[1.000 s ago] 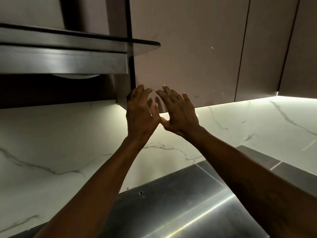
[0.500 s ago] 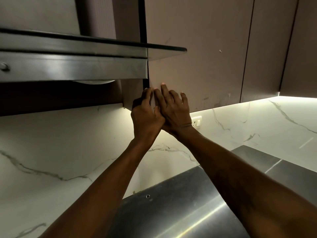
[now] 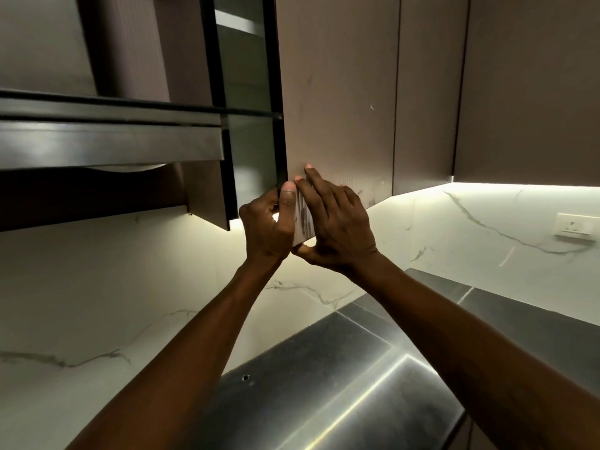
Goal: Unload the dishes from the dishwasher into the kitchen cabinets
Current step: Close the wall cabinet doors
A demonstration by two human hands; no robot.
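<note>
A brown upper cabinet door (image 3: 337, 92) stands slightly ajar. In the dark gap (image 3: 243, 141) at its left edge I see a shelf inside. My left hand (image 3: 266, 222) curls around the door's lower left edge, thumb on the front. My right hand (image 3: 337, 225) lies flat on the door's face at the same corner, with its thumb under the bottom edge. No dishes are in view.
A steel range hood (image 3: 110, 147) juts out at the left, close to the door's edge. Two more shut cabinet doors (image 3: 425, 92) follow to the right. Below are a lit marble backsplash (image 3: 97, 287), a wall socket (image 3: 574, 227) and a steel worktop (image 3: 324, 384).
Both hands closed in on the door's lower left corner and took hold of it. The door, shut before, has swung out a little and shows the cabinet's inside.
</note>
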